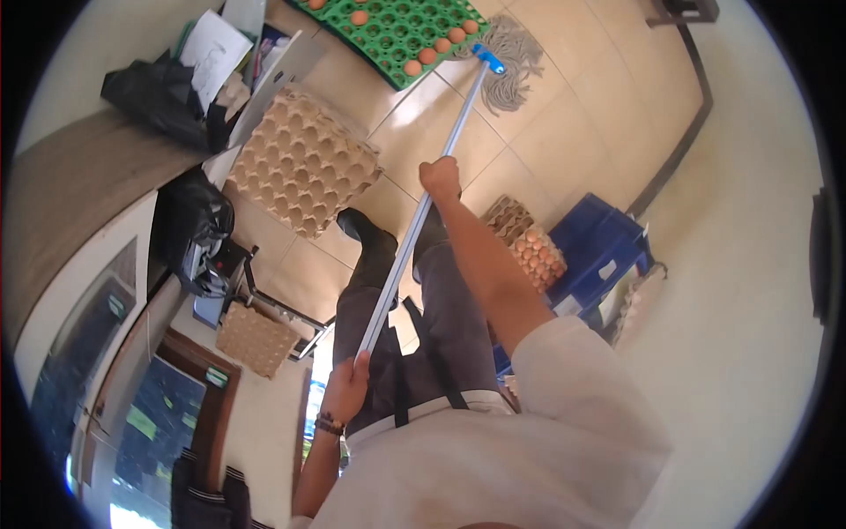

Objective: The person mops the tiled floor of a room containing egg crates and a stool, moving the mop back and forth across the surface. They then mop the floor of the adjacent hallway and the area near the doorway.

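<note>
A string mop with a pale metal handle (407, 242) slants up across the view, gripped by both hands. My right hand (441, 179) is closed around the middle of the handle, arm stretched forward. Closer to my waist, my left hand (346, 388), with a dark bracelet at the wrist, wraps round the handle's lower end. At the far end, a blue clamp (487, 58) holds the grey mop strands (511, 75), which lie spread on the tiled floor (573, 123). The strands lie right beside a green egg tray (401, 40) with several brown eggs in it.
A stack of brown cardboard egg trays (304, 159) stands left of my boots (370, 242). To the right are a tray of eggs (539, 257) and blue crates (595, 251) near the wall. Black bags (163, 97) lie on the left-hand counter (79, 185).
</note>
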The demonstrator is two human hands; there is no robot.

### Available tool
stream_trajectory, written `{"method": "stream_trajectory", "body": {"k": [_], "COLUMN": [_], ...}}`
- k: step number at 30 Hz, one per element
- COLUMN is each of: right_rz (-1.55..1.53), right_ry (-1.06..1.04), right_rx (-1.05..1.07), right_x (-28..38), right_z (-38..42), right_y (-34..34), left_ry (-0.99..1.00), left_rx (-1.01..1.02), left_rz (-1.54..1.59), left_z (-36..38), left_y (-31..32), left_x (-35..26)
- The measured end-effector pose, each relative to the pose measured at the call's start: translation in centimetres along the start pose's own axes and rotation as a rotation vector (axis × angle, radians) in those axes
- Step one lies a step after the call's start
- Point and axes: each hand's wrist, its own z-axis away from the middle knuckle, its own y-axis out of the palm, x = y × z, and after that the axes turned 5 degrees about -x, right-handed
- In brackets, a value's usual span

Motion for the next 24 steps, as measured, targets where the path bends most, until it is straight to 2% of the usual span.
{"method": "stream_trajectory", "body": {"k": [1, 3, 4, 5, 6, 7, 8, 9, 12, 13, 14, 15, 16, 18, 20, 21, 22, 23, 24], "right_rz": [-0.022, 0.023, -0.003, -0.025, -0.081, -0.112, -0.135, -0.143, -0.133, -0.184, -0.223, -0.263, -0.305, -0.36, -0.311, -0.349, -0.287, -0.348, -0.379], "right_ry": [0.005, 0.042, 0.135, 0.215, 0.291, 0.341, 0.398, 0.359, 0.271, 0.292, 0.303, 0.362, 0.367, 0.421, 0.301, 0.333, 0.422, 0.44, 0.471], "right_rx": [-0.058, -0.072, -0.003, 0.079, 0.13, 0.157, 0.19, 0.124, -0.036, -0.041, -0.16, -0.188, -0.217, -0.153, -0.185, -0.08, 0.005, 0.003, 0.02], "right_x": [0.2, -4.4, -5.3, -6.5, -7.2, -7.4, -7.7, -8.4, -12.0, -12.8, -12.7, -11.5, -11.7, -11.4, -14.7, -15.6, -15.3, -15.1, -14.8], "right_z": [0.3, 4.6, 7.9, 10.9, 13.5, 14.3, 14.6, 13.2, 4.8, 0.8, -2.3, -4.7, -6.7, -5.7, -2.2, 0.3, 3.0, 5.4, 6.4], "right_y": [-0.3, 2.3, 2.0, 2.4, 2.2, 1.4, 0.7, 0.0, -1.2, -2.4, -4.2, -7.4, -8.8, -11.5, -7.9, -7.0, -7.1, -7.1, -7.4], "left_ry": [0.018, -0.007, -0.038, -0.041, -0.071, -0.179, -0.157, -0.136, 0.0, 0.041, 0.083, 0.19, 0.202, 0.214, 0.263, 0.079, 0.022, -0.041, -0.008], "left_rx": [-0.006, 0.072, 0.021, 0.053, 0.024, 0.083, 0.113, 0.14, 0.117, 0.117, 0.152, 0.12, 0.112, 0.111, 0.06, 0.05, 0.053, 0.059, 0.05], "left_rz": [0.032, -0.032, -0.057, -0.069, -0.08, -0.061, -0.095, -0.116, -0.288, -0.282, -0.325, -0.272, -0.28, -0.284, -0.41, -0.421, -0.353, -0.285, -0.36], "left_z": [0.8, 4.9, 8.6, 11.1, 13.4, 14.5, 14.3, 13.7, 7.7, 4.8, 1.4, -1.2, -2.1, -1.4, 3.8, 7.0, 9.3, 11.1, 11.2], "left_y": [0.2, 1.2, 0.2, -0.5, -0.6, -1.4, -2.0, -2.0, 1.3, 2.7, 3.6, 4.2, 4.4, 5.4, 5.6, 5.7, 5.0, 4.5, 4.7], "left_x": [1.3, 6.6, 4.9, 5.8, 9.1, 10.6, 9.0, 6.4, 0.2, -1.7, -2.9, -5.6, -7.0, -9.2, -6.2, -7.7, -5.5, -3.9, -4.8]}}
